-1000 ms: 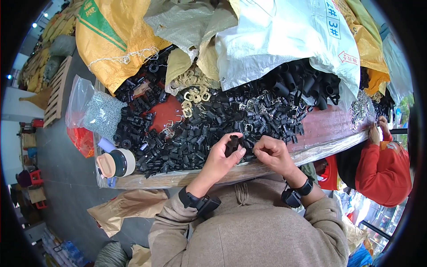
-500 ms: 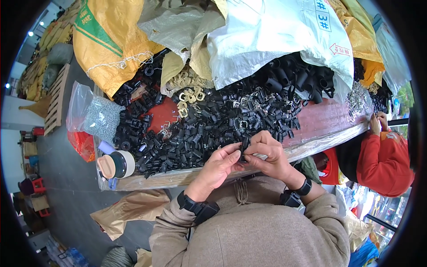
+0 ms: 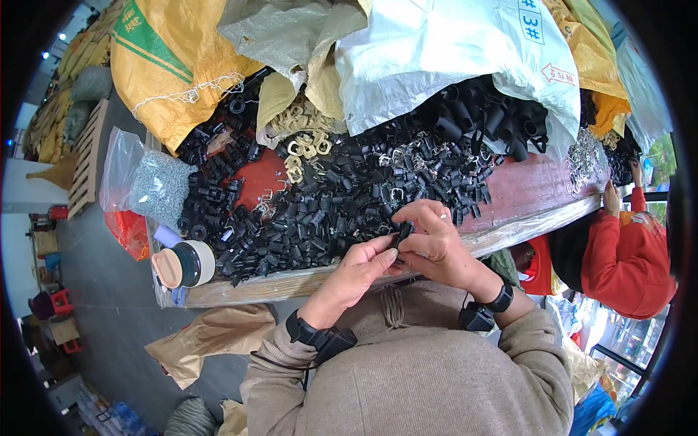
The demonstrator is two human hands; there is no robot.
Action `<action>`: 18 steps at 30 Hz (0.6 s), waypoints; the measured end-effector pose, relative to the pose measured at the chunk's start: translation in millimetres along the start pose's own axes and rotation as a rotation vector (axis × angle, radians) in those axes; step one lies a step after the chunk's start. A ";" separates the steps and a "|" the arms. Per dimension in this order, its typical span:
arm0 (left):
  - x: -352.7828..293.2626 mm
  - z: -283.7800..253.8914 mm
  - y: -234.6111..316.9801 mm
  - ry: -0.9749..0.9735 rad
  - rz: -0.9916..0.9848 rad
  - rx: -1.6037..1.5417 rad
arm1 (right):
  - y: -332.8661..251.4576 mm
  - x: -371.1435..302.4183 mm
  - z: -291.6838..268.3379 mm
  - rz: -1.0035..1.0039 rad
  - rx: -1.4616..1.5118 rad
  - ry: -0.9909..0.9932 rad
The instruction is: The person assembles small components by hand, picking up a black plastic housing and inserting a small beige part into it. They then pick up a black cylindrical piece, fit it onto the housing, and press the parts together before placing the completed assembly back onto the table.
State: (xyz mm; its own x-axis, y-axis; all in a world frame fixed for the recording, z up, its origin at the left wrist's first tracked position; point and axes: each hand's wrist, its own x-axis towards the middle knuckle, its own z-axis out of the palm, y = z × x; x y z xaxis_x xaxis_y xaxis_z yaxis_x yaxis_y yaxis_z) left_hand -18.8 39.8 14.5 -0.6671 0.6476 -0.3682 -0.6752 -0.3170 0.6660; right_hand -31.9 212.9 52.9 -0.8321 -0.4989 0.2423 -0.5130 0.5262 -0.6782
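Just beyond my body, above the table's near edge, a small black plastic part [image 3: 404, 232] is between my two hands. My left hand [image 3: 358, 272] pinches it between thumb and fingers from the left. From the right, my right hand [image 3: 441, 251] grips the same part, its fingers bent and one knuckle raised. A small pale glint shows on the right fingers; I cannot make out what it is. Past my hands spreads a heap of small black plastic parts [image 3: 313, 225], with thin metal wire loops [image 3: 396, 194] mixed in.
Large woven sacks [image 3: 451, 58] spill parts at the back, including black tubes [image 3: 502, 120] and beige rings [image 3: 313, 144]. A bag of screws [image 3: 161, 187] and a lidded cup [image 3: 190, 264] stand left. A person in red [image 3: 629, 261] reaches to the table's right end.
My right fingers have lifted and opened slightly, showing more of the black part. The view has shifted a little. At the far right, the other person's hands have moved apart.
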 end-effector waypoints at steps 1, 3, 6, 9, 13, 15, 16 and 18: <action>0.1 1.1 0.7 0.007 -0.007 0.046 | -1.6 1.0 -1.3 0.002 -0.020 -0.019; 1.2 1.0 1.2 0.012 -0.014 0.091 | -2.3 1.8 -0.9 0.005 -0.040 -0.038; 2.5 -1.6 1.4 0.043 -0.041 0.111 | -2.1 2.0 3.3 0.007 -0.070 -0.057; 2.0 -10.6 -3.0 0.050 -0.043 -0.013 | 7.4 3.9 8.8 -0.023 0.031 -0.045; -2.6 -18.9 4.0 0.073 -0.007 -0.153 | 14.6 9.7 7.8 0.005 0.087 0.109; -5.1 -22.0 7.3 0.081 0.012 -0.190 | 22.0 15.6 7.8 0.027 0.088 0.185; -6.7 -24.2 7.0 0.090 0.039 -0.221 | 31.7 21.0 10.2 0.027 -0.069 0.165; -8.1 -27.2 6.3 0.104 0.093 -0.281 | 47.6 28.1 15.2 0.031 -0.387 0.125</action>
State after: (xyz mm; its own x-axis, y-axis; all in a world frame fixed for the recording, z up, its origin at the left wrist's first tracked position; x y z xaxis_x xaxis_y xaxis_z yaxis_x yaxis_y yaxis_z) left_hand -26.2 13.7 4.1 -0.7490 0.5372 -0.3878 -0.6606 -0.5602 0.4999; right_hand -76.6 213.4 16.8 -0.8555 -0.4033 0.3247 -0.5087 0.7719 -0.3812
